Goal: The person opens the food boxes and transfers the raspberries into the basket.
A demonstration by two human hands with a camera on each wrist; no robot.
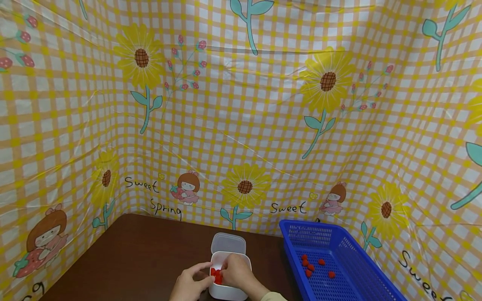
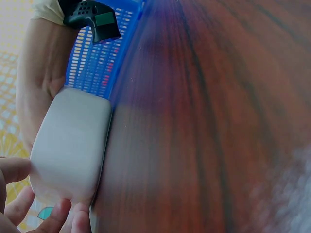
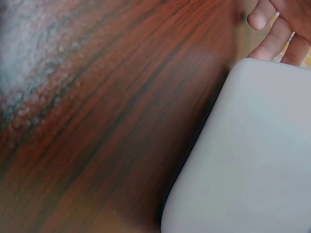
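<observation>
In the head view, my white box (image 1: 227, 292) stands at the table's (image 1: 150, 251) near edge, a clear lid (image 1: 228, 243) just behind it. My left hand (image 1: 188, 282) touches its left side, fingers apart; my right hand (image 1: 238, 271) dips inside, near small red pieces (image 1: 217, 276), fingertips hidden, so I can't tell its grip. A slotted blue basket (image 1: 346, 267) with red balls (image 1: 310, 267) fills the right edge; checked cloth (image 1: 211, 138) rises behind.

The left wrist view shows smooth, round-cornered plastic under my fingertips.

In the right wrist view, the box stands before glossy wood grain.
</observation>
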